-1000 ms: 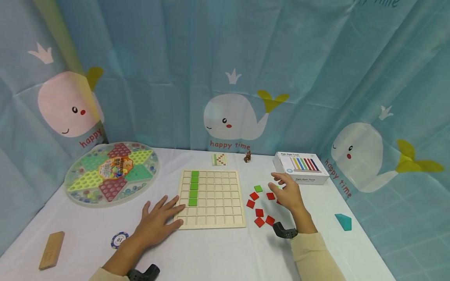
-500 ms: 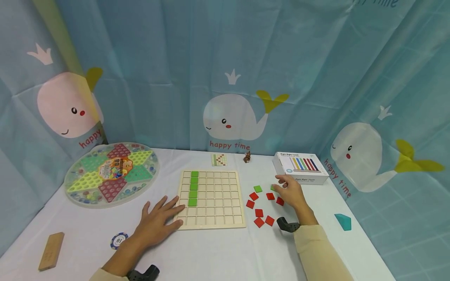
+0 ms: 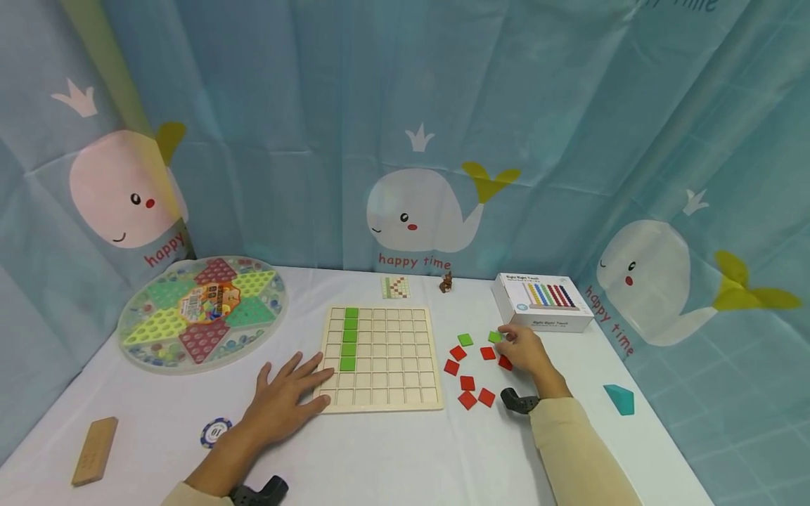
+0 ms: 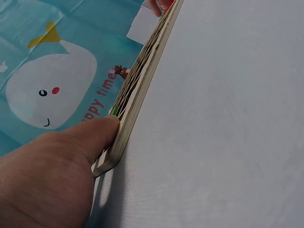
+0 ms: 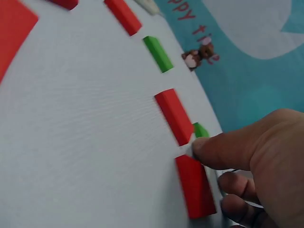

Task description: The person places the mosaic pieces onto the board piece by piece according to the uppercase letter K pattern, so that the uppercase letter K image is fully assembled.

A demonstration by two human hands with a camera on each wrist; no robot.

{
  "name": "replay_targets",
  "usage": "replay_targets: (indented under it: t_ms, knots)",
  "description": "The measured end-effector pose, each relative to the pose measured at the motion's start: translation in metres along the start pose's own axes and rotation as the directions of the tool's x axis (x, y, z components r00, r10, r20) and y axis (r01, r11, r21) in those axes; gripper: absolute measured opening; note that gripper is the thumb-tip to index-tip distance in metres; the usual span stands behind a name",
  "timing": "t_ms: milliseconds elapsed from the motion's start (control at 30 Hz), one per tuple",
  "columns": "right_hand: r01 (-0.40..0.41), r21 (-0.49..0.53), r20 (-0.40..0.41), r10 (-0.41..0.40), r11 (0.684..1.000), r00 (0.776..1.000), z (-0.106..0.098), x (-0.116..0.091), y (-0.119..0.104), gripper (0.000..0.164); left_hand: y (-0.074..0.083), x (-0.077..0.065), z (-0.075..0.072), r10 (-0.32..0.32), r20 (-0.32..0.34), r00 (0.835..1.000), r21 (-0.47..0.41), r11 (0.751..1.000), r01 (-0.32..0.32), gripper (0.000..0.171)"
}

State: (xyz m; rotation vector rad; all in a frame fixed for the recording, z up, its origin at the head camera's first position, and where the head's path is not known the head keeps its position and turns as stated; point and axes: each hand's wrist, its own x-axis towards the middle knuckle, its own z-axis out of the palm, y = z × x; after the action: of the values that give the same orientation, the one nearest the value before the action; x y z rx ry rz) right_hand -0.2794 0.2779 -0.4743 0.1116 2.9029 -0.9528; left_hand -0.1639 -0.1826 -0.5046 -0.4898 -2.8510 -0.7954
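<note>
A wooden grid board [image 3: 395, 365] lies on the white table, with several green square tiles [image 3: 348, 349] in one column near its left side. My left hand [image 3: 285, 404] rests with spread fingers on the board's left edge; in the left wrist view its thumb [image 4: 102, 135] touches the rim. To the right of the board, my right hand [image 3: 528, 353] is low over loose tiles, thumb and fingertips right at a green tile [image 3: 494, 337] that lies on the cloth. Red tiles [image 3: 467, 383] lie around it, one partly hidden under that hand, plus another green tile [image 3: 465, 339].
At the back left lies a Chinese checkers board [image 3: 209, 309]. A pattern card [image 3: 395, 287], a small brown animal figurine [image 3: 446, 282] and an abacus box [image 3: 544, 302] line the back. Nearer are a wooden block [image 3: 95, 450], a poker chip [image 3: 216, 431] and a teal piece [image 3: 620, 399].
My right hand has moved slightly right and down to the green tile, uncovering it, and its fingers have drawn closer together. My left hand and the board have stayed in place.
</note>
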Motion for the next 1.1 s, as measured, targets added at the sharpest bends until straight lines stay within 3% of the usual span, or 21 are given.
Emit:
replay_targets:
  t_ms: [167,433,700,1100]
  knots:
    - [0.01,-0.048,-0.012,-0.011,0.999,1.0,0.004,0.001,-0.001,0.032,0.001,0.0,-0.001,0.0,0.001,1.0,0.0,1.0,0.0,0.047]
    - [-0.001,-0.025,-0.061,-0.001,1.0,0.998,0.004,-0.005,-0.002,0.032,0.001,0.0,-0.001,-0.001,0.004,1.0,0.011,1.0,0.001,0.048]
    - [0.079,-0.007,-0.155,-0.079,0.997,0.985,-0.005,-0.021,-0.009,0.033,0.001,0.001,0.0,-0.002,-0.001,1.0,0.004,1.0,0.002,0.047]
    - [0.193,0.027,-0.262,-0.18,0.981,0.948,-0.018,-0.051,-0.038,0.032,-0.001,0.001,0.001,0.0,0.0,1.0,-0.003,1.0,0.0,0.047]
